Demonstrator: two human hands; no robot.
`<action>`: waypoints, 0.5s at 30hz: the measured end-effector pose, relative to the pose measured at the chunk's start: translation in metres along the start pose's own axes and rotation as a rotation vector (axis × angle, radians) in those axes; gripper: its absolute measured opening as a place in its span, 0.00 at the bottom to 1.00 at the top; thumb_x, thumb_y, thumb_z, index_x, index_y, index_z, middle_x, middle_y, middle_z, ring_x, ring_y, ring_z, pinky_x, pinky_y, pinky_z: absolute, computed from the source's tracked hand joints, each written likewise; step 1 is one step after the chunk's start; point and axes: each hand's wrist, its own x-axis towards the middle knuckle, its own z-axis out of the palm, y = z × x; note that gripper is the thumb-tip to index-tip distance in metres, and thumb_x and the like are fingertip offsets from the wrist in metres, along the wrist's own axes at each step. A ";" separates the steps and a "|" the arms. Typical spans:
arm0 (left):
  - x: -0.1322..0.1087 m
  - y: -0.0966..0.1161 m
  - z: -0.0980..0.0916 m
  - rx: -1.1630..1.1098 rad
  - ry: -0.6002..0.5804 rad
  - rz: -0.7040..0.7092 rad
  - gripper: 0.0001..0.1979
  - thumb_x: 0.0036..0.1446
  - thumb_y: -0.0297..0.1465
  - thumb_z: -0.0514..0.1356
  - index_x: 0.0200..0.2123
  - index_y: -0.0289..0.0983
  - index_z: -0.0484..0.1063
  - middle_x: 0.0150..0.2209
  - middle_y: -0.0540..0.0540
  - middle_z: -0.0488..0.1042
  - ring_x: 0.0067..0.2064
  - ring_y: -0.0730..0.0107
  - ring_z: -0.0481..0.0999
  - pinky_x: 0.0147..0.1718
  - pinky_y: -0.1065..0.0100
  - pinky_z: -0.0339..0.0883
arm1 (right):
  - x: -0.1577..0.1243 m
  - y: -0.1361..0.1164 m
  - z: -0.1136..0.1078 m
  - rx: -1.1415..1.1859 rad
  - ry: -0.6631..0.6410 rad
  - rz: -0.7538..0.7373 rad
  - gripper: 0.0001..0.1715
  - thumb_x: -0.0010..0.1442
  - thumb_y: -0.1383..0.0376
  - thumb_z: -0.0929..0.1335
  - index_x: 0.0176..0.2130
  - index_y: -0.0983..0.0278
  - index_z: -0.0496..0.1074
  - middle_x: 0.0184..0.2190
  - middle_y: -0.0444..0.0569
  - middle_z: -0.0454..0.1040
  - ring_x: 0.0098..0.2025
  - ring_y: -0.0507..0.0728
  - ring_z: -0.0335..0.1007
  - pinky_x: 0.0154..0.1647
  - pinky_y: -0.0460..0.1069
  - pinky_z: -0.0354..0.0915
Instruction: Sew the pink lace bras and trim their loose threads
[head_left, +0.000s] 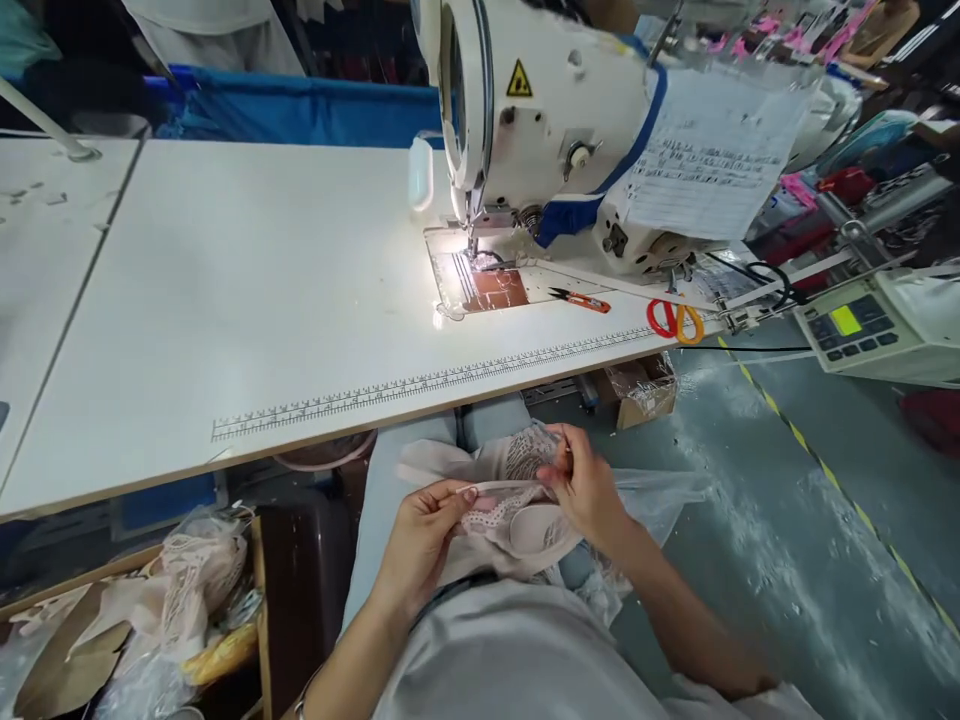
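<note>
Over my lap, both hands hold a pale pink lace garment piece (pixel 517 520). My left hand (pixel 424 535) pinches its left edge between thumb and fingers. My right hand (pixel 581 480) grips the upper right part, fingers closed on the lace. More of the pink fabric and a clear plastic bag (pixel 660 495) lie on my thighs beneath it. A white sewing machine (pixel 540 110) stands on the white table (pixel 247 300) in front of me, its lamp lighting the needle plate (pixel 480 280).
Orange thread snips (pixel 581 298) and red-and-yellow scissors (pixel 675 320) lie on the table right of the needle. A control box (pixel 862 325) sits at the right. A cardboard box of pink fabric pieces (pixel 187 600) stands at my lower left. A yellow-black floor stripe (pixel 825 470) runs right.
</note>
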 end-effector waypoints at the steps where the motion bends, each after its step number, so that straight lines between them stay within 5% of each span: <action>1: -0.003 0.001 0.002 -0.013 0.012 -0.008 0.17 0.38 0.39 0.76 0.29 0.33 0.81 0.23 0.45 0.80 0.25 0.70 0.76 0.29 0.71 0.71 | -0.002 -0.010 0.001 -0.031 -0.026 -0.093 0.18 0.68 0.65 0.60 0.56 0.61 0.67 0.30 0.45 0.68 0.26 0.52 0.66 0.29 0.46 0.62; 6: -0.009 0.001 0.006 -0.004 0.068 0.028 0.16 0.39 0.39 0.76 0.29 0.34 0.82 0.25 0.45 0.82 0.26 0.71 0.77 0.30 0.73 0.72 | -0.015 -0.043 0.003 -0.174 -0.092 -0.382 0.29 0.67 0.75 0.59 0.62 0.55 0.66 0.35 0.46 0.74 0.31 0.51 0.70 0.32 0.46 0.65; 15: -0.008 -0.007 -0.001 0.106 0.065 0.097 0.14 0.46 0.39 0.72 0.33 0.36 0.83 0.28 0.45 0.83 0.31 0.66 0.79 0.34 0.71 0.72 | -0.017 -0.042 0.011 -0.213 -0.064 -0.371 0.26 0.67 0.74 0.62 0.61 0.57 0.68 0.37 0.47 0.79 0.35 0.52 0.74 0.35 0.47 0.67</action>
